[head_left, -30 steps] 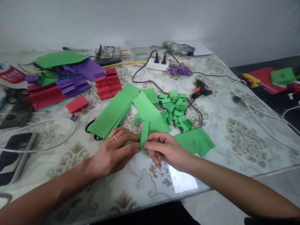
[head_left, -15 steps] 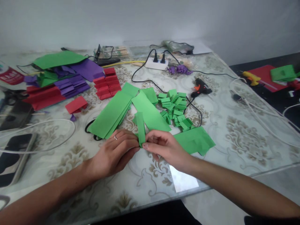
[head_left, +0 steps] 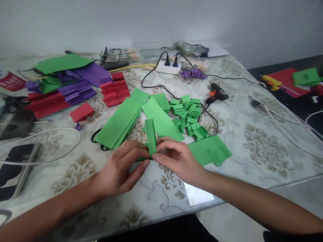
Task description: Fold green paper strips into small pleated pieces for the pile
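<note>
"Toward seven o'clock, near the desk's (head_left: 234, 124) centre?"
"Creased green paper strip (head_left: 150, 134), upright, base pinched by the right hand's (head_left: 180, 159) fingers; whether the left hand's (head_left: 123, 168) clamp, I cannot tell."
"Red label (head_left: 11, 84), nine o'clock?"
"White-lettered, too blurred."

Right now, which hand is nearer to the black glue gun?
Right. The right hand is on the near side of the black glue gun, to its left; the left hand is farther left, beyond the right hand.
</note>
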Demonstrator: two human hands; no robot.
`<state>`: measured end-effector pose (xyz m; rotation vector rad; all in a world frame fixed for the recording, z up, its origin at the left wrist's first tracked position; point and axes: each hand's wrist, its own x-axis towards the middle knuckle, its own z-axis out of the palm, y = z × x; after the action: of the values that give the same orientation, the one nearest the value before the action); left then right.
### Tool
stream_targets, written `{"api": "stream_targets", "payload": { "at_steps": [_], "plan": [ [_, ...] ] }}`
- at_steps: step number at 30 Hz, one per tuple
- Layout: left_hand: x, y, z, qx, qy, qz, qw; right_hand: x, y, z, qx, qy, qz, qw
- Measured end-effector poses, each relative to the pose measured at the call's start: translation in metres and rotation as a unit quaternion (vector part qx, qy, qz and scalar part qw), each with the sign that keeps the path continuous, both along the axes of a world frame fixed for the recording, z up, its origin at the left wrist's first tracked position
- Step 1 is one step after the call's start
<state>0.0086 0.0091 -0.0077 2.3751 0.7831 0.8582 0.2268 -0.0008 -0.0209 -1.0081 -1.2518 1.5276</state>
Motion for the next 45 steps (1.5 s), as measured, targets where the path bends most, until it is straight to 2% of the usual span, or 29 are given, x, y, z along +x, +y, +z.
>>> {"api": "stream_targets", "payload": {
  "at_steps": [5,11,25,40,45],
  "plan": [
    [0.003,-0.002,0.007,-0.101,0.004,0.041,0.994,-0.002,-0.005,-0.004,0.071,-0.047,-0.030,0.996],
    [0.005,-0.001,0.011,-0.170,-0.010,0.061,0.984,-0.003,-0.008,-0.005,0.176,-0.090,-0.068,0.978],
    [0.006,-0.002,0.014,-0.200,-0.014,0.097,0.975,-0.005,-0.010,-0.004,0.211,-0.125,-0.080,0.966],
    [0.004,0.002,0.018,-0.231,-0.010,0.103,0.967,-0.003,-0.010,-0.003,0.310,-0.142,-0.082,0.936],
    [0.001,0.003,0.017,-0.274,-0.027,0.115,0.955,0.002,-0.008,-0.002,0.355,-0.157,-0.066,0.919]
  ]
}}
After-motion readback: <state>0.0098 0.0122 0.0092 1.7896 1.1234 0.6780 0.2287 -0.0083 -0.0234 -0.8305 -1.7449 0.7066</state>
